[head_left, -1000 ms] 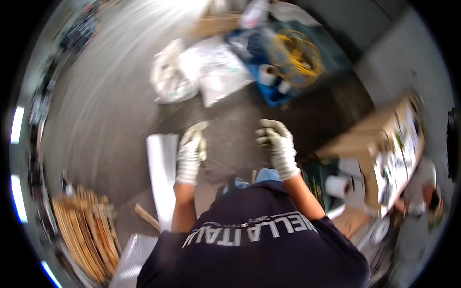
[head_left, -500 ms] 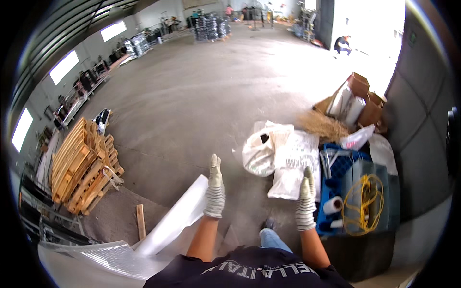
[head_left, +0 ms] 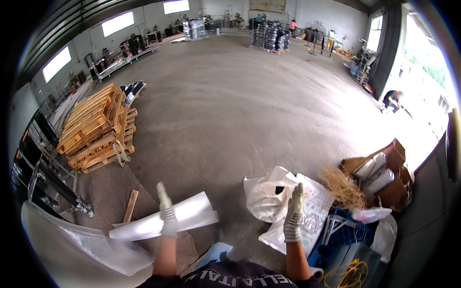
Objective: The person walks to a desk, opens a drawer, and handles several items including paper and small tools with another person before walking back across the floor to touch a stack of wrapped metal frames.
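Note:
Both my hands wear pale gloves with grey striped cuffs, raised apart in front of me with the fingers stretched straight up. My left hand [head_left: 166,210] is open and holds nothing. Behind it, a white roll of packing sheet [head_left: 196,214] lies on the floor; whether the glove touches it I cannot tell. My right hand [head_left: 294,214] is open too, with nothing in it, in front of white woven sacks [head_left: 314,204] on the floor. At the lower left, clear bubble wrap [head_left: 84,240] spreads beside my left forearm.
Stacked wooden pallets [head_left: 98,129] stand on the left, with a loose wood strip [head_left: 130,205] nearby. To the right are a blue crate [head_left: 343,221], a yellow cord [head_left: 353,274], dry straw [head_left: 343,185] and cardboard boxes [head_left: 396,156]. A person [head_left: 392,101] crouches by the bright doorway.
The view has swung, so more of the far hall and doorway shows. My left hand has come in front of the white roll. Both hands stay stretched out and hold nothing.

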Action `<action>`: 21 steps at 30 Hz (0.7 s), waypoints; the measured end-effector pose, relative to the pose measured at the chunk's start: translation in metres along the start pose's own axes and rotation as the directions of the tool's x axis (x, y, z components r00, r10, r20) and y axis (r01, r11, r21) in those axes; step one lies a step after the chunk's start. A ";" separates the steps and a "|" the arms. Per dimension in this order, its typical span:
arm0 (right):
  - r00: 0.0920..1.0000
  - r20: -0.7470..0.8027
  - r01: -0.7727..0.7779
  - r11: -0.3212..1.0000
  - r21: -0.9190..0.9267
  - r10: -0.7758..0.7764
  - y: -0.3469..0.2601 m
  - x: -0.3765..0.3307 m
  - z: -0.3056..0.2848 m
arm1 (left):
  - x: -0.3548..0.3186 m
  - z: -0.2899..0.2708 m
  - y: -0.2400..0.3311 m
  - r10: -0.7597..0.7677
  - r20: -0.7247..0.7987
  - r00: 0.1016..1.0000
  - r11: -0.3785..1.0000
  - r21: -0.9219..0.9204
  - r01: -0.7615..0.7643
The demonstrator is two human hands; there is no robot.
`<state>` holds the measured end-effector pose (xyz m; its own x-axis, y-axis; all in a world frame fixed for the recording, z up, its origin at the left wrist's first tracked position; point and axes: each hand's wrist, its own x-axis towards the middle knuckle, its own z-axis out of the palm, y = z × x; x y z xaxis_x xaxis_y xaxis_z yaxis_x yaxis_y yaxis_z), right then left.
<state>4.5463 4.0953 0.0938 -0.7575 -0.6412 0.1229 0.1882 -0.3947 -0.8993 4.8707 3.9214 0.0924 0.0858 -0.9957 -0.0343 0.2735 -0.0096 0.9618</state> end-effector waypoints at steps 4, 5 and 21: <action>0.961 -0.138 -0.231 0.969 0.085 0.241 0.062 0.054 -0.004 | 0.050 -0.065 -0.032 0.204 -0.001 0.979 0.218 0.975 -0.044; 0.970 -0.099 -0.215 0.973 0.085 0.223 0.069 0.062 0.004 | 0.068 -0.063 -0.029 0.172 0.028 0.985 -0.197 0.980 0.006; 0.942 0.307 -0.039 0.954 -0.297 0.134 0.135 0.263 0.323 | 0.263 0.261 -0.025 0.063 0.647 0.760 0.954 0.183 -0.236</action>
<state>4.5746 3.6603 0.1401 -0.4968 -0.8590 0.1238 0.0238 -0.1561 -0.9875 4.6367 3.6354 0.1303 -0.5376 -0.8165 0.2107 0.0656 0.2086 0.9758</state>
